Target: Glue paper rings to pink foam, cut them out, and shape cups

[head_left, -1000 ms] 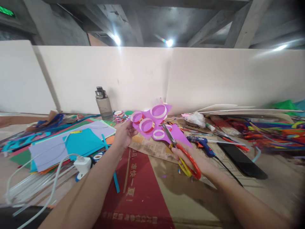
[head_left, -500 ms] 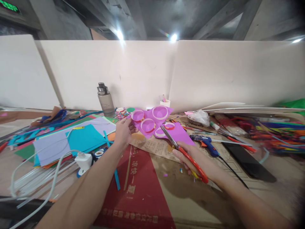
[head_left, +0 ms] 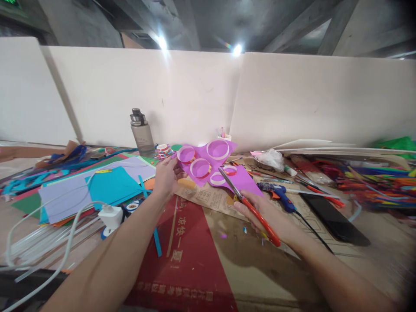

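My left hand (head_left: 167,174) pinches the left edge of a purple sheet of paper (head_left: 246,178), holding it above the cardboard. Several paper rings stand on the sheet, among them a large white ring (head_left: 218,149) and a red-and-white ring (head_left: 200,168). My right hand (head_left: 256,212) is closed round the handles of red-handled scissors (head_left: 258,216). Their blades point up and left, the tips close to the small rings at the sheet's lower middle. Whether the blades touch the paper I cannot tell.
Coloured paper sheets (head_left: 112,186), a white plug (head_left: 110,216) with its cable and a water bottle (head_left: 142,134) are on the left. To the right lie a blue glue gun (head_left: 284,197), a black phone (head_left: 334,219) and several pipe cleaners (head_left: 380,186). Printed cardboard (head_left: 260,277) covers the front.
The whole view has shifted slightly. Both hands, the purple sheet and the scissors keep nearly the same positions relative to each other.
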Demonstrator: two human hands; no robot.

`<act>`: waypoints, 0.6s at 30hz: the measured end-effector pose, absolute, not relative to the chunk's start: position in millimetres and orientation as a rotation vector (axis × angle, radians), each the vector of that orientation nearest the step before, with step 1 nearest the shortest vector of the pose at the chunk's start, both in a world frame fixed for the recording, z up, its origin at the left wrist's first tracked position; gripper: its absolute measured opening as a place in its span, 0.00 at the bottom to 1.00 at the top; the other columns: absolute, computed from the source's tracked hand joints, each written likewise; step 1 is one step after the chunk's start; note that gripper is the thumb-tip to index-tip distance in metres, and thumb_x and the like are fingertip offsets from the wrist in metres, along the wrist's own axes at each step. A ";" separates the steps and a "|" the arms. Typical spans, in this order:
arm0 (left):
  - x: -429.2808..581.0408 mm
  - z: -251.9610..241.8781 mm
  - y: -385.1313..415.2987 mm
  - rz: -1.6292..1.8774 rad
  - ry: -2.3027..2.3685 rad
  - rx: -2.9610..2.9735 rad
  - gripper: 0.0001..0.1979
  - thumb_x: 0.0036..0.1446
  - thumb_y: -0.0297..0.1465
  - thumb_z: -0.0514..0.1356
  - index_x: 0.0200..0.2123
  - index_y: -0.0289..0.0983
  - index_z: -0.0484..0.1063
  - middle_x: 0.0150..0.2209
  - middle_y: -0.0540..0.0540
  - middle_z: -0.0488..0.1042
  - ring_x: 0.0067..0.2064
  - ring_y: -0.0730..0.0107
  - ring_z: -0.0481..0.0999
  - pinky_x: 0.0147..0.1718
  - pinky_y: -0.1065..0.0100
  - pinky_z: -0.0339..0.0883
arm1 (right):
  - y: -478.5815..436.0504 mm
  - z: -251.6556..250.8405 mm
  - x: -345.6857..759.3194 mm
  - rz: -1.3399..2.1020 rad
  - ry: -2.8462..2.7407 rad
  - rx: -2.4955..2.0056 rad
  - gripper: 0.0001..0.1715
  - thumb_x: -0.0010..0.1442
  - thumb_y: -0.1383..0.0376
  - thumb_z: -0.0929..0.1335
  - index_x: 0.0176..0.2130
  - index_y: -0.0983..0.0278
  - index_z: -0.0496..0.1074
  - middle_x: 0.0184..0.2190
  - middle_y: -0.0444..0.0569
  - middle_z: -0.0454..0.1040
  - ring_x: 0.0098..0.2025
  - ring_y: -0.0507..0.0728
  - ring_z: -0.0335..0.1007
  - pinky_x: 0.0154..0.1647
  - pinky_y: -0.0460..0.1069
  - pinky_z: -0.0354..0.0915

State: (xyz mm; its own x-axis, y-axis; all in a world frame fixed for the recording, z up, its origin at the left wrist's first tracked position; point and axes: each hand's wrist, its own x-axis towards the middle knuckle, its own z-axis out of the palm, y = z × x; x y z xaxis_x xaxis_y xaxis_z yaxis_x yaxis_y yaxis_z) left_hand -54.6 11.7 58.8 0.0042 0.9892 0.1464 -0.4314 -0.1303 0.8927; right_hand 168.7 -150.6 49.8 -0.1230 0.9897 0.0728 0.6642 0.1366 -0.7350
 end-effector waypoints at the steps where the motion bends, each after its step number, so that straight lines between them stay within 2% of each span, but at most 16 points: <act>1: -55.0 59.6 11.8 1.480 0.780 0.965 0.13 0.39 0.33 0.64 0.30 0.35 0.68 0.21 0.53 0.70 0.19 0.77 0.67 0.15 0.75 0.63 | -150.6 49.6 168.9 0.743 -1.857 -1.590 0.15 0.60 0.51 0.61 0.36 0.60 0.63 0.26 0.41 0.63 0.23 0.50 0.59 0.22 0.46 0.58; 5: -56.3 61.3 12.0 1.515 0.788 0.920 0.12 0.38 0.32 0.63 0.29 0.35 0.67 0.22 0.53 0.71 0.19 0.78 0.68 0.16 0.75 0.63 | -150.4 50.2 169.0 0.700 -1.875 -1.566 0.16 0.60 0.51 0.62 0.38 0.60 0.66 0.28 0.44 0.68 0.26 0.53 0.63 0.26 0.47 0.60; 10: -54.8 58.1 12.4 1.479 0.765 0.987 0.12 0.39 0.33 0.65 0.28 0.35 0.66 0.18 0.54 0.68 0.17 0.77 0.66 0.15 0.75 0.63 | -148.8 52.0 168.3 0.659 -1.876 -1.576 0.20 0.60 0.49 0.61 0.42 0.61 0.67 0.35 0.49 0.73 0.36 0.58 0.68 0.35 0.51 0.65; 18: -53.4 58.6 9.8 1.479 0.755 1.035 0.12 0.41 0.34 0.65 0.29 0.35 0.67 0.19 0.54 0.69 0.18 0.77 0.67 0.15 0.75 0.63 | -147.9 53.8 169.2 0.626 -1.889 -1.634 0.23 0.61 0.49 0.59 0.43 0.62 0.68 0.34 0.50 0.74 0.37 0.59 0.70 0.34 0.50 0.64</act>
State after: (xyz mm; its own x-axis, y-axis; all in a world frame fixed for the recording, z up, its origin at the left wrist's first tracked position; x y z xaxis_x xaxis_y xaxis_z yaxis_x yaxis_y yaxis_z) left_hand -53.4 9.8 58.6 0.0091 0.9812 0.1926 -0.4198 -0.1711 0.8914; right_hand 169.2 -147.9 53.8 -0.1012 0.9889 0.1093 0.7282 0.1484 -0.6691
